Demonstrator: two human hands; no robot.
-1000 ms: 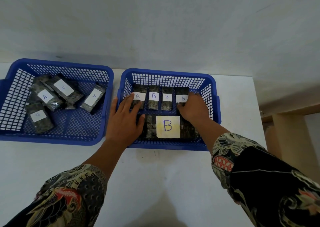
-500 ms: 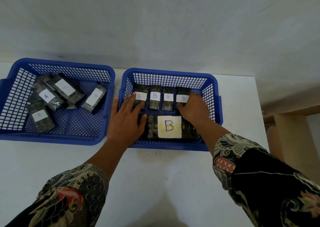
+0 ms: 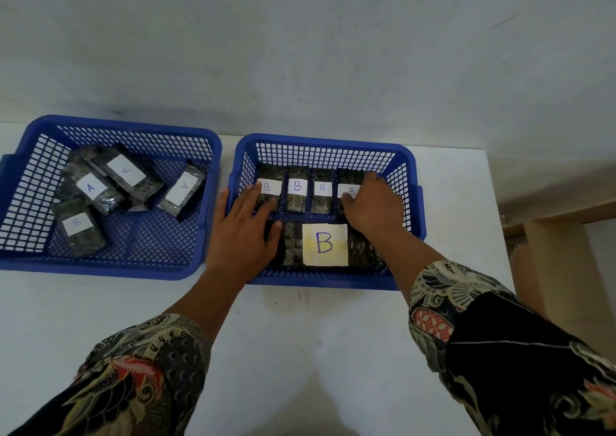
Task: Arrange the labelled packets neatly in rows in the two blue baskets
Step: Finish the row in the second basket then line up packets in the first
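Note:
Two blue baskets stand side by side on a white table. In the right basket, small dark packets labelled B form a back row: the leftmost, second, third and rightmost. A larger packet with a big B label lies in front of them. My left hand lies flat with spread fingers on the leftmost packet. My right hand curls over the rightmost packet, thumb on its label. The left basket holds loose, skewed packets: three labelled A and one labelled B.
The white table meets a pale wall just behind the baskets. Its right edge runs close to the right basket, with wooden furniture beyond it. Bare tabletop lies in front of both baskets.
Both hands stay on the ends of the back row. My right fingers have crept slightly toward the basket's far wall.

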